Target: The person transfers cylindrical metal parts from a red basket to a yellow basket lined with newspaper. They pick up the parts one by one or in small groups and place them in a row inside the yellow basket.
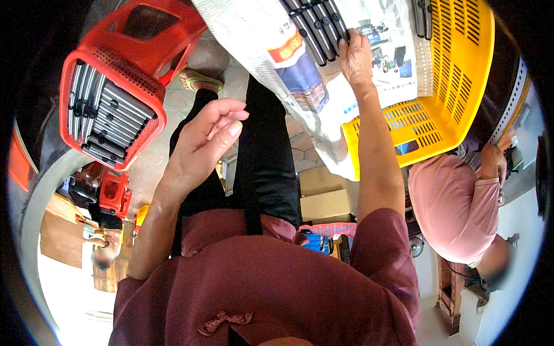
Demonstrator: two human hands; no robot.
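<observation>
My right hand reaches to the top of the view, its fingers bent at the end of a silver metal tube. That tube lies in a row of several like it, with black fittings, on a printed white sheet. My left hand hovers in front of my lap with half-curled fingers, the thumb apart from them and nothing seen in it. To its left, a red plastic basket holds many silver tubes with black fittings, stacked crosswise.
A yellow slotted basket lies at the right, with more tubes near its upper side. Cardboard boxes rest below it. A person in a pink shirt is close on the right; another person is farther off at the left.
</observation>
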